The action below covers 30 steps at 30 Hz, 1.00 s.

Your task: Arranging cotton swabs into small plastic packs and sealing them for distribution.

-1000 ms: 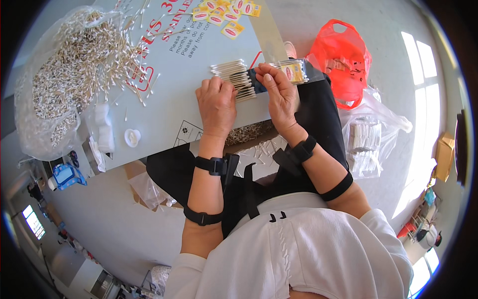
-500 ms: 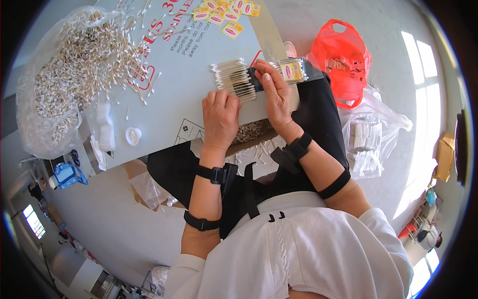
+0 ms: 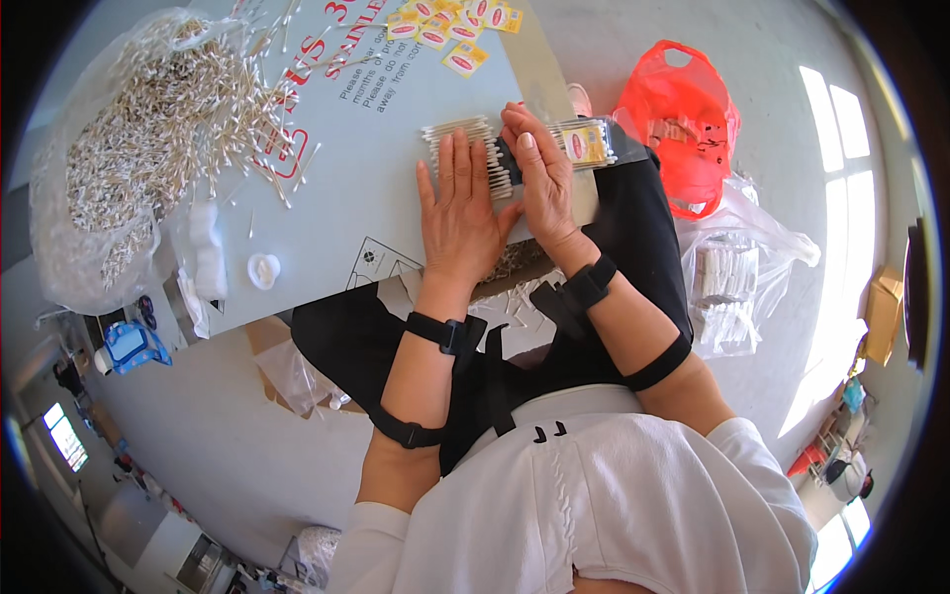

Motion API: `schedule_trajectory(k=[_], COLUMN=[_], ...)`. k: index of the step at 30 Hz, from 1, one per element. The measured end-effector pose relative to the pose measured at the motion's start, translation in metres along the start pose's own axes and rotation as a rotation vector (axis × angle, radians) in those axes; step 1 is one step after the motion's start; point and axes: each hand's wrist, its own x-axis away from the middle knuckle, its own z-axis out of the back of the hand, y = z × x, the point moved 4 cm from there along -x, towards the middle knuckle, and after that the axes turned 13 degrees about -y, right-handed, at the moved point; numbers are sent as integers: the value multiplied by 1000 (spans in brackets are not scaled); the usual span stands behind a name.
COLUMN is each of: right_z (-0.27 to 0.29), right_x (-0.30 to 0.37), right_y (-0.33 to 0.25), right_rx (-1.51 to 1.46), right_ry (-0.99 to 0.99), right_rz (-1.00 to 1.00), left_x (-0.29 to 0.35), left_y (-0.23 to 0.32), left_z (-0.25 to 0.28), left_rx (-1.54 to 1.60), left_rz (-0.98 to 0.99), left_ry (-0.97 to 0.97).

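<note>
A neat row of cotton swabs (image 3: 498, 163) lies side by side near the table's right edge. My left hand (image 3: 461, 213) rests on it palm down, its fingers stretched out over the swabs. At the row's right end stands my right hand (image 3: 547, 188), fingers extended and thumb alongside, by a dark flat piece (image 3: 509, 161) that it partly covers. What lies under its fingers is hidden. Just right of that hand is a clear pack of swabs with a yellow card (image 3: 585, 145). Several small yellow cards (image 3: 463, 57) are scattered at the table's far side.
A big clear bag (image 3: 59, 228) at the left spills loose swabs (image 3: 168, 119) onto the table (image 3: 336, 213). Nearer stand a white roll (image 3: 209, 252) and a small white round dish (image 3: 263, 270). Right of the table are a red plastic bag (image 3: 683, 109) and a clear bag of white packs (image 3: 725, 272).
My left hand has gone from curled fingers at the row's near edge to lying flat across the swabs. My right hand has stayed near its place, with slight movement.
</note>
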Motion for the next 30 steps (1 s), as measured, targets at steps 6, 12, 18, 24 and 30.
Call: schedule_trajectory(k=[6,12,18,24,30], right_z=[-2,-17,-6,-17,0], right_x=[-9,-18,-28,-39,-31], right_y=[1,7,8,2,9], right_rx=[71,248,202,355,178], right_ry=[30,-66,11,-92,2], right_rz=[38,83,91,60,73], left_x=[-4,-18,-23,-49,-30], left_y=[-30,-28,-49,-49,-52], left_z=[8,7,12,15,13], left_rx=[794,1170,1367,1399,1405], left_rz=[-25,-48,-79,-143,-124], left_ry=[444,476,582,495,551])
